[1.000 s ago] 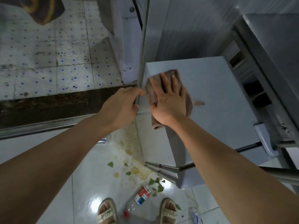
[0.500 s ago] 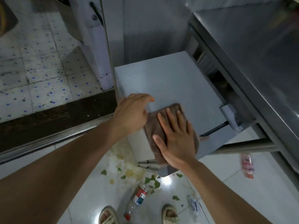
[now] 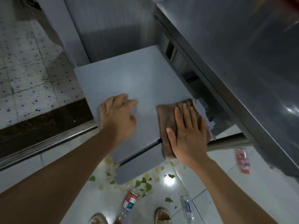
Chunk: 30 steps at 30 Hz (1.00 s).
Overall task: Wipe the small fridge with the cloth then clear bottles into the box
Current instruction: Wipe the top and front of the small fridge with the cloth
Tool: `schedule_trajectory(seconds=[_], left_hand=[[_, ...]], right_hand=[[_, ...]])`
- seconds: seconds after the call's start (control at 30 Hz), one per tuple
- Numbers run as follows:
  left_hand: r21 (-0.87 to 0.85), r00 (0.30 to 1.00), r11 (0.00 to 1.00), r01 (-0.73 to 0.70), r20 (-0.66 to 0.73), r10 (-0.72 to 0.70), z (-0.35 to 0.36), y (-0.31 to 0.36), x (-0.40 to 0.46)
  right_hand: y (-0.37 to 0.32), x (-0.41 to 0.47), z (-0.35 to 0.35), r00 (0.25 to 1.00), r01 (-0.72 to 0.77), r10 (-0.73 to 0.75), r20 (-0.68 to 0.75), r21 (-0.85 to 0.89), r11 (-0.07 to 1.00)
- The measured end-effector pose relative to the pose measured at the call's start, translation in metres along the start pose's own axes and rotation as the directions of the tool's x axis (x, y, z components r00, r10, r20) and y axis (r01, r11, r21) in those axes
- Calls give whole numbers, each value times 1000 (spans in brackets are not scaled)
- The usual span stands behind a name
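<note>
The small grey fridge [image 3: 129, 78] stands below me, its flat top facing up. A brown cloth [image 3: 166, 115] lies on the top's front right corner and hangs a little over the front edge. My right hand [image 3: 187, 133] presses flat on the cloth with straight fingers. My left hand [image 3: 118, 115] rests on the top near its front left corner, fingers loosely bent, holding nothing. On the floor lie a clear bottle with a red and blue label [image 3: 129, 201], a clear bottle with a blue label [image 3: 186, 206] and a red-labelled bottle [image 3: 242, 159]. No box is in view.
A steel counter [image 3: 242, 54] overhangs the fridge on the right. A metal door rail [image 3: 48, 143] and dark threshold run on the left before speckled tiles. Green leaf scraps [image 3: 145, 185] and yellowish spill cover the white floor by my sandalled feet [image 3: 161, 215].
My right hand has slid the cloth across the fridge top from the left edge to the front right corner. My left hand has moved from the left edge onto the top.
</note>
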<state>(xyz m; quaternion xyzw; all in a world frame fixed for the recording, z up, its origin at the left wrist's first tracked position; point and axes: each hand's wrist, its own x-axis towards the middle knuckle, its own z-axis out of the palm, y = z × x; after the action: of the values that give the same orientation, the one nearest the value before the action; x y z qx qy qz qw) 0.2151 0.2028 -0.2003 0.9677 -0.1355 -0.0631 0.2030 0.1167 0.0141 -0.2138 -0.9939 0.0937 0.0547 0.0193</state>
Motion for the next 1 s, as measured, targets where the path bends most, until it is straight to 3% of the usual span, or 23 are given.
schedule_trajectory(seconds=[0.2, 0.33, 0.77, 0.9, 1.0], left_hand=[[-2, 999, 999, -49, -7, 49, 25, 45, 31], [-88, 994, 996, -23, -105, 14, 34, 38, 33], [-120, 997, 991, -57, -67, 49, 35, 27, 32], [-68, 998, 996, -58, 19, 59, 28, 34, 30], [-66, 997, 995, -71, -9, 70, 23, 45, 14]], right_hand=[[25, 21, -12, 1000, -13, 15, 25, -67, 998], [29, 85, -19, 991, -134, 132, 36, 53, 990], [62, 0, -7, 997, -65, 68, -38, 83, 994], [56, 30, -14, 1000, -26, 25, 15, 95, 995], [54, 59, -16, 1000, 9, -8, -6, 141, 990]])
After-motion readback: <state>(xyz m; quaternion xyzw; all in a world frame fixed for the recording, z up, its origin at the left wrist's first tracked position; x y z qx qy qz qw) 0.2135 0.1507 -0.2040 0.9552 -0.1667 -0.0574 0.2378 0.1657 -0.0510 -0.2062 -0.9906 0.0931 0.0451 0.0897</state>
